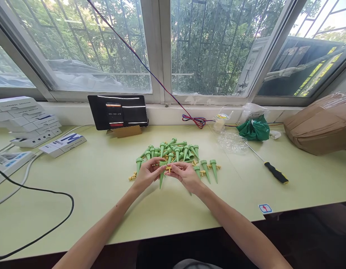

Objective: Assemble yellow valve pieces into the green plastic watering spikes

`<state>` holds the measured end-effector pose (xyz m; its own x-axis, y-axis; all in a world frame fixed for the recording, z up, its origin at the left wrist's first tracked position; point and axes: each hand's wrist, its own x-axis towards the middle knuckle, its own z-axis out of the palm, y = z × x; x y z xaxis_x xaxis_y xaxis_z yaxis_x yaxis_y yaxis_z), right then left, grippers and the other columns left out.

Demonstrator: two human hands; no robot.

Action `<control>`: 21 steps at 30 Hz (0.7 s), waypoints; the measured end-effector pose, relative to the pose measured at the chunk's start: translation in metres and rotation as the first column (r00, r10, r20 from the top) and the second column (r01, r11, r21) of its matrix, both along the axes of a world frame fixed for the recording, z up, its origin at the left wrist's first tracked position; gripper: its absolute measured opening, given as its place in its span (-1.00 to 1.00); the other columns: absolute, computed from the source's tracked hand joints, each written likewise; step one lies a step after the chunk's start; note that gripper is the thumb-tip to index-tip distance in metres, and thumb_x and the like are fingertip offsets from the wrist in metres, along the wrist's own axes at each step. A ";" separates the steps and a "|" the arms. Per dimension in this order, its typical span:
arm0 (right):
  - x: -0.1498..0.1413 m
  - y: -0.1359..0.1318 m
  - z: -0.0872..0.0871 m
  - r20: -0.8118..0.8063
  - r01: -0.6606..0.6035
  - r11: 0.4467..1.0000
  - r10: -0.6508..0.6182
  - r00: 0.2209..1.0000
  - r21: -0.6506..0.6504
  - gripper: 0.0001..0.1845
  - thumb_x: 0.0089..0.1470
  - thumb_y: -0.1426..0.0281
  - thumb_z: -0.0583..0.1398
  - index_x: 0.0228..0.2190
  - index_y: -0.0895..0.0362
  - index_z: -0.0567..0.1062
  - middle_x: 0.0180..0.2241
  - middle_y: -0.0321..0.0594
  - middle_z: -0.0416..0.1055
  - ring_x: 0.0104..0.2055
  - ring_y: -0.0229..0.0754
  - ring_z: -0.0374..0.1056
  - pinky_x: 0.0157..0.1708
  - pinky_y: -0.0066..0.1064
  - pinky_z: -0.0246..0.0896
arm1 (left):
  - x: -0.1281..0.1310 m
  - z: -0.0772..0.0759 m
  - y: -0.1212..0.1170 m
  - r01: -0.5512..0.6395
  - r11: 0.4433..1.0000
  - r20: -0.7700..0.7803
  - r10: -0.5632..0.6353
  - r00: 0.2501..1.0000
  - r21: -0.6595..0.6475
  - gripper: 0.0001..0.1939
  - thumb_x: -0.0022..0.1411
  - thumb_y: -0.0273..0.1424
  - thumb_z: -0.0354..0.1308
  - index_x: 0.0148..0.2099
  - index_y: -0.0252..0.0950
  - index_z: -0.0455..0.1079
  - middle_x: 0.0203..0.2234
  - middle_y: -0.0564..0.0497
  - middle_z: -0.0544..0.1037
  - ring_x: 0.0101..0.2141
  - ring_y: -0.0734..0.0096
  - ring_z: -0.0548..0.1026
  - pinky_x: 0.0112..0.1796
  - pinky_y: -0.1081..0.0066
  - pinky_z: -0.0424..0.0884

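In the middle of the table, my left hand is closed around a green plastic watering spike, its pointed end hanging down. My right hand pinches a small yellow T-shaped valve against the side of the spike, between both sets of fingertips. Whether the two parts are joined cannot be made out. Just behind my hands lies a heap of green spikes with yellow valves among them. Right of my right hand, a few spikes with yellow valves lie with their tips toward me.
A screwdriver lies to the right, near crumpled clear plastic and a green bag. A wrapped carton sits far right. At the back leans a tablet. White boxes and a black cable occupy the left.
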<state>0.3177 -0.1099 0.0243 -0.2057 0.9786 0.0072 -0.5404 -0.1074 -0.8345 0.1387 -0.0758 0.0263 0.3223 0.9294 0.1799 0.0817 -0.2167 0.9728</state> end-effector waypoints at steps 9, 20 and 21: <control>0.002 -0.001 -0.001 -0.012 -0.041 0.999 0.041 0.999 0.004 -0.62 -0.23 0.20 0.48 -0.39 0.18 0.60 -0.43 -0.24 0.56 -0.31 -0.19 0.53 -0.07 -0.28 0.41 | 0.001 0.000 0.000 -0.016 0.999 -0.013 0.017 1.000 0.038 -0.66 0.11 -0.20 0.33 -0.10 -0.25 0.46 -0.54 0.16 0.24 -0.65 0.63 0.25 -0.65 0.55 0.21; 0.004 0.000 0.003 0.005 -0.036 0.999 0.036 0.999 -0.012 -0.63 -0.27 0.25 0.49 -0.37 0.16 0.63 -0.42 -0.29 0.53 -0.38 -0.28 0.47 -0.07 -0.30 0.39 | 0.001 0.003 -0.003 -0.024 0.999 -0.003 0.024 1.000 0.021 -0.65 0.15 -0.19 0.30 -0.08 -0.27 0.44 -0.63 0.16 0.30 -0.66 0.57 0.28 -0.64 0.54 0.21; 0.004 0.001 0.002 0.000 -0.031 0.999 0.031 1.000 -0.016 -0.63 -0.27 0.25 0.50 -0.38 0.17 0.64 -0.42 -0.28 0.54 -0.38 -0.27 0.47 -0.07 -0.30 0.40 | 0.000 0.004 -0.003 -0.026 0.999 -0.002 0.026 1.000 0.019 -0.65 0.16 -0.19 0.30 -0.08 -0.27 0.44 -0.63 0.16 0.31 -0.67 0.58 0.28 -0.64 0.54 0.22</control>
